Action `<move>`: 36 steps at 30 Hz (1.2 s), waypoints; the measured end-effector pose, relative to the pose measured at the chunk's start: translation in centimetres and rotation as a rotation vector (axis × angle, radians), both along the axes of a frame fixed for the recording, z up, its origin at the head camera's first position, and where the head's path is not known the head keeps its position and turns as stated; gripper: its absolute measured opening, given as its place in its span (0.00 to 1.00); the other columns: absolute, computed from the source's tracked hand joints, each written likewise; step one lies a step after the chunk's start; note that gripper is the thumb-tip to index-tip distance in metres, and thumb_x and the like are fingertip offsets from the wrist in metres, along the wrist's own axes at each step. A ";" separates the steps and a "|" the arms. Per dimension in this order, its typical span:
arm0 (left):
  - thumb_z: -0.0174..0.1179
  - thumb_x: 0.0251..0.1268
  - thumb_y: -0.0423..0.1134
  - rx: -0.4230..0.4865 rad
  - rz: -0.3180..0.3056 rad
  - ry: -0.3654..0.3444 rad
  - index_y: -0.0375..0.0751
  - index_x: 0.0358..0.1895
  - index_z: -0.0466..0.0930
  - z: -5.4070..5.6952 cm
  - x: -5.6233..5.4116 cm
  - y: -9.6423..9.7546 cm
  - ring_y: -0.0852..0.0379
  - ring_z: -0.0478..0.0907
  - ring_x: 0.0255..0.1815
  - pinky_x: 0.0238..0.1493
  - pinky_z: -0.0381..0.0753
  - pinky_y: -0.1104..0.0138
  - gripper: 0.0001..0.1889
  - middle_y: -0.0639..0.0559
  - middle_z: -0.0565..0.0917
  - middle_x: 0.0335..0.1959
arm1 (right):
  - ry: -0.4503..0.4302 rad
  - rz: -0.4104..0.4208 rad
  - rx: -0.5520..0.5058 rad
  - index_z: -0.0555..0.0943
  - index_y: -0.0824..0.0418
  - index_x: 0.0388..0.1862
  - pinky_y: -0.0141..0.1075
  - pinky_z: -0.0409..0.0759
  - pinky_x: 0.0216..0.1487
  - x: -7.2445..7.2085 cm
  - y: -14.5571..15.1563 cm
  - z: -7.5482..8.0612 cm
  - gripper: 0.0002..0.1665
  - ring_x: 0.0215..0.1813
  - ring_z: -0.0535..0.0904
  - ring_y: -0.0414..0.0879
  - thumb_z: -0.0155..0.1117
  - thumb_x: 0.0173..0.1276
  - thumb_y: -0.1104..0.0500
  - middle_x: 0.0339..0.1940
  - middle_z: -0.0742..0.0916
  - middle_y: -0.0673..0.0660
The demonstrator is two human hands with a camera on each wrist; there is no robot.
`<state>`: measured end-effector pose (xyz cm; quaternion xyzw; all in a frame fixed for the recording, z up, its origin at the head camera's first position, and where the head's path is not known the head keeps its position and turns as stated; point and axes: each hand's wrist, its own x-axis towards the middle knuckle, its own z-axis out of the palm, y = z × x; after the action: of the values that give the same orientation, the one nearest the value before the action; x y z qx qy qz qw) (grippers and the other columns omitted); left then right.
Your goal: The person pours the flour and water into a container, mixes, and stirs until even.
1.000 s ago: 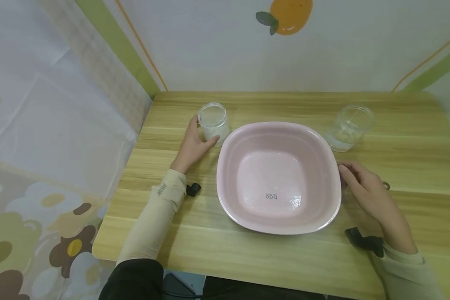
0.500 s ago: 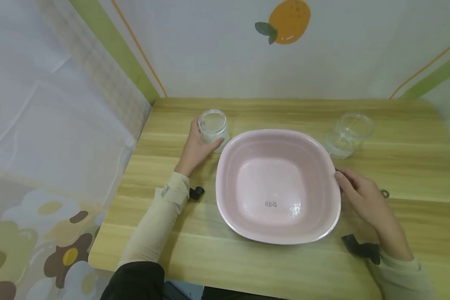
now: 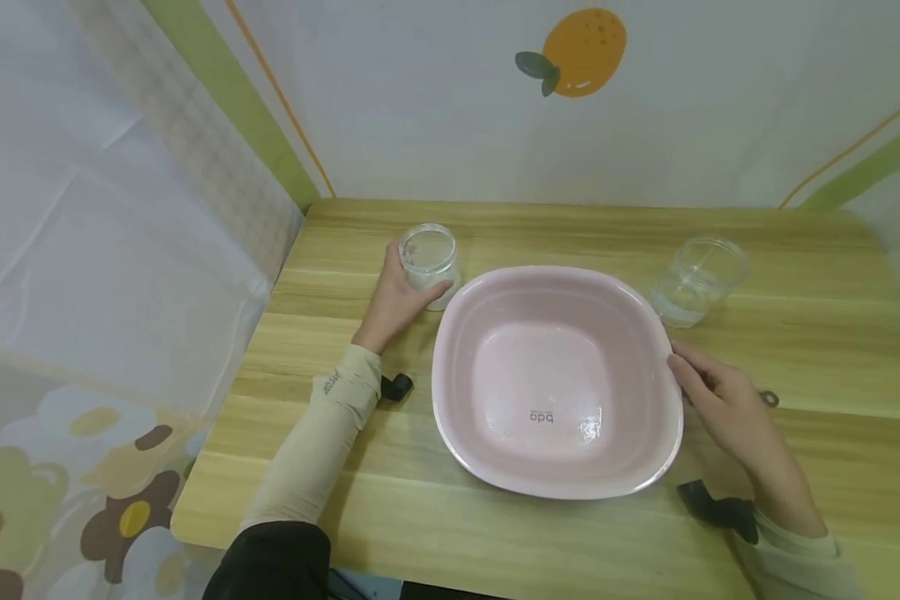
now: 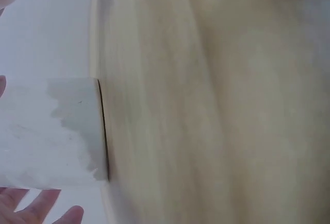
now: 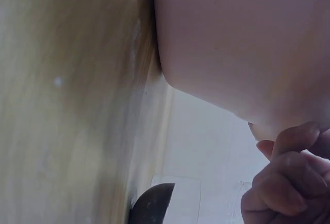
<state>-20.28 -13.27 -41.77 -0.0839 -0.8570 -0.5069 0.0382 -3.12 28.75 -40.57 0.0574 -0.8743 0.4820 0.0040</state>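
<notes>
In the head view my left hand (image 3: 397,296) holds a clear jar (image 3: 429,250) from its left side, with thumb and fingers spread round it. Whitish, patchy matter shows through the jar wall (image 4: 56,131) in the left wrist view, where the jar stands upright on the table. My right hand (image 3: 727,400) grips the right rim of a pink basin (image 3: 543,375), thumb at the edge and fingers curled beneath. Those curled fingers (image 5: 289,177) also appear in the right wrist view, beside the basin's outer wall (image 5: 242,44). Nothing lies inside the basin.
A second clear jar (image 3: 697,279), with clear liquid low inside, stands behind the basin's right side. Beyond my right hand a small brown ring-shaped end (image 3: 769,398) pokes out. The wooden table (image 3: 570,218) meets a printed wall at the back.
My right hand has shifted slightly inward, its thumb now at the basin's rim. My left hand stays round the jar. The head view has tilted up a little.
</notes>
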 end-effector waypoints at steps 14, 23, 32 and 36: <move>0.82 0.47 0.46 -0.239 0.039 0.386 0.36 0.75 0.64 3.6 0.5 -0.7 0.40 0.73 0.68 0.69 0.76 0.46 0.51 0.38 0.76 0.68 | -0.008 0.012 -0.142 0.72 0.73 0.73 0.24 0.85 0.47 -0.3 -0.7 0.4 0.25 0.53 0.83 0.22 0.51 0.85 0.58 0.59 0.84 0.35; 0.80 0.48 0.40 -0.374 -0.077 0.666 0.33 0.73 0.65 6.4 2.0 -0.5 0.38 0.73 0.67 0.72 0.72 0.49 0.47 0.37 0.77 0.68 | -0.024 0.011 -0.217 0.71 0.76 0.72 0.24 0.85 0.48 -0.5 -0.7 0.5 0.26 0.53 0.85 0.24 0.51 0.85 0.59 0.57 0.84 0.30; 0.86 0.41 0.39 -0.480 -0.165 0.810 0.38 0.72 0.65 7.2 3.0 0.8 0.39 0.73 0.70 0.78 0.69 0.55 0.52 0.39 0.77 0.69 | -0.013 0.031 -0.296 0.70 0.79 0.71 0.25 0.85 0.48 -0.4 -0.5 0.4 0.26 0.53 0.86 0.27 0.52 0.84 0.62 0.58 0.85 0.31; 0.87 0.38 0.40 -0.513 -0.194 0.887 0.38 0.71 0.67 7.4 3.1 1.4 0.38 0.73 0.69 0.78 0.70 0.55 0.52 0.39 0.78 0.68 | -0.028 0.016 -0.308 0.69 0.79 0.71 0.25 0.85 0.48 -0.3 -0.5 0.4 0.26 0.53 0.86 0.27 0.52 0.84 0.61 0.57 0.85 0.31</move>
<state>-17.15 -11.92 -34.40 -0.3763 -0.8435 -0.1977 0.3285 -3.40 28.22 -40.20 0.0567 -0.7894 0.6112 -0.0032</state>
